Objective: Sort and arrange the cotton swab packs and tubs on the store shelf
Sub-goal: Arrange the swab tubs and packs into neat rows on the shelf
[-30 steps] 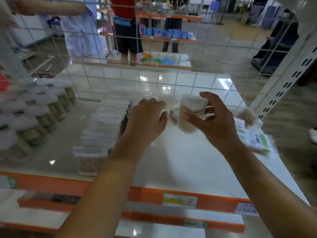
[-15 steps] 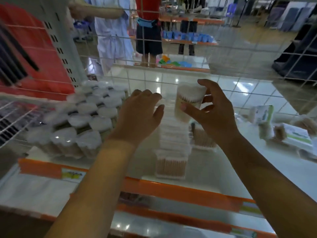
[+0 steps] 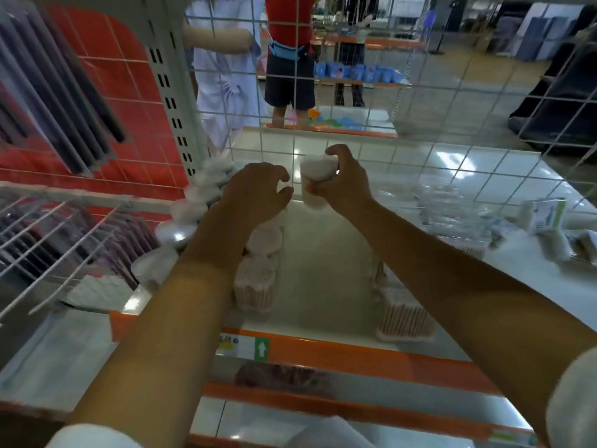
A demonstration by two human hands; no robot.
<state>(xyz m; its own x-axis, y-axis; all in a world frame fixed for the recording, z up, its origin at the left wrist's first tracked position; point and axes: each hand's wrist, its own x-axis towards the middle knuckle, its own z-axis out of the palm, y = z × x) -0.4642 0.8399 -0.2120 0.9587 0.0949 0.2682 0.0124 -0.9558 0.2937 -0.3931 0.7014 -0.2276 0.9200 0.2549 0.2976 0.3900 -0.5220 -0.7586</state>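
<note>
The right hand (image 3: pixel 342 185) holds a round tub of cotton swabs (image 3: pixel 316 185) clear of the shelf (image 3: pixel 323 270), thumb on the near side and fingers curled over the far rim, at about 12 o'clock in the view. The left hand (image 3: pixel 258 195) hovers just beside it at 11 o'clock, fingers loosely curled and holding nothing, above a file of round tubs (image 3: pixel 258 263) that runs toward 6 o'clock.

The likeliest slip is a knock: the left forearm lies right over that file, and a drop of the wrist could tip a tub into its neighbours. The grip on the held tub looks light, so it might slide if hurried. Set down askew, it could also shove the flat packs (image 3: pixel 405 321) at 4 o'clock.
</note>
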